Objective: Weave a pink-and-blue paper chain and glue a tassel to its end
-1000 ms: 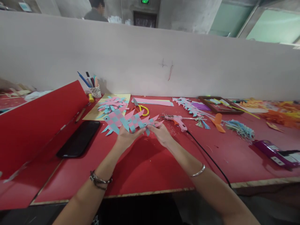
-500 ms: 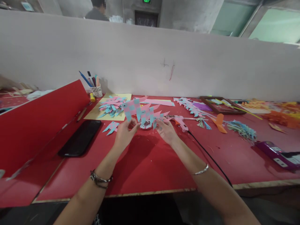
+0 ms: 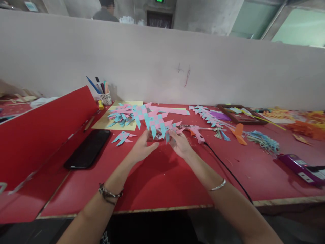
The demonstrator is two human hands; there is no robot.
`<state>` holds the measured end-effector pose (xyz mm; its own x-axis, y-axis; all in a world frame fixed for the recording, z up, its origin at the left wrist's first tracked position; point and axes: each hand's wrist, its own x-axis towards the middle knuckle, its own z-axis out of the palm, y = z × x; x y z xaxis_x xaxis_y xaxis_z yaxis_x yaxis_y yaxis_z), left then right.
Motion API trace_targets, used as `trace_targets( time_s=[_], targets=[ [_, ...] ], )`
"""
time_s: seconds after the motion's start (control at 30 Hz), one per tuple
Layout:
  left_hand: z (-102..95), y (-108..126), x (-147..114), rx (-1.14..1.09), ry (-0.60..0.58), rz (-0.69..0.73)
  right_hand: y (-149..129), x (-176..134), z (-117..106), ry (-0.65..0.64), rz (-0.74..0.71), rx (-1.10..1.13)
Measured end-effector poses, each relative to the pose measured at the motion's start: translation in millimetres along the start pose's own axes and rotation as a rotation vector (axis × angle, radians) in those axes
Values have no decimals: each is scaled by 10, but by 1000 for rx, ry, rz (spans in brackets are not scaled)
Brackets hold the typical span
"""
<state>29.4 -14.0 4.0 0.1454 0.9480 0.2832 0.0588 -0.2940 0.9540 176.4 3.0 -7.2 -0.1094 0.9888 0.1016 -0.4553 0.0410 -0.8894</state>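
Observation:
Woven pink and light-blue paper fish [image 3: 155, 122] hang together in a slanting row over the table. My right hand [image 3: 179, 144] pinches the lowest fish at the row's right end between thumb and fingers. Just below the row is my left hand [image 3: 143, 147], its thumb spread away from the fingers; the fingertips are partly hidden by the paper points, so contact is unclear. A small round tin or dish [image 3: 159, 135] shows partly behind the row. One loose paper fish [image 3: 123, 138] lies left of my left hand.
A pink glue gun [image 3: 196, 133] with a black cord lies to the right. On the left are a black phone [image 3: 87, 149], a pen cup [image 3: 105, 98] and a heap of paper fish [image 3: 121, 114]. A finished-looking fish string [image 3: 207, 115] and a purple device [image 3: 301, 167] lie rightward.
My left hand has let go of the upper fish and moved down a little, its thumb now apart. The fish row has dropped and spread into a slanting line. My right hand keeps its pinch.

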Motion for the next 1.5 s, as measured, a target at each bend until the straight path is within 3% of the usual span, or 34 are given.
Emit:
trace_targets(
  time_s=[0.13,0.3,0.37,0.6,0.73,0.83,0.9,0.97,1.03,1.1,1.23,1.37,1.5],
  targets=[
    [52,33,-27,-139,-22,-72,59,-32,68,-7,36,-17],
    [92,49,-37,-144,213,-147,123,-60,121,-30,41,-13],
    [104,58,-42,-114,256,-157,130,-69,124,-30,46,-22],
    [131,61,-47,-101,273,-142,140,-96,123,-18,-68,-218],
    [100,24,-24,-109,328,-114,69,-54,103,-101,-94,-314],
    [50,-1,-1,-110,370,-107,-176,-9,-22,-171,-134,-553],
    [16,-22,15,-120,400,-116,-430,4,-173,-185,-139,-893],
    [-8,-50,31,-155,425,-132,-682,7,-356,-42,-34,-1369],
    [-17,-80,44,-210,443,-149,-854,11,-539,239,195,-1770],
    [-14,-100,53,-285,454,-172,-904,22,-693,319,377,-1948],
    [3,-97,58,-459,461,-305,-763,33,-881,232,375,-1933],
    [9,-75,57,-595,473,-395,-648,19,-941,302,291,-1880],
    [8,-34,67,-758,504,-487,-592,23,-846,510,-47,-1606]
  ],
)
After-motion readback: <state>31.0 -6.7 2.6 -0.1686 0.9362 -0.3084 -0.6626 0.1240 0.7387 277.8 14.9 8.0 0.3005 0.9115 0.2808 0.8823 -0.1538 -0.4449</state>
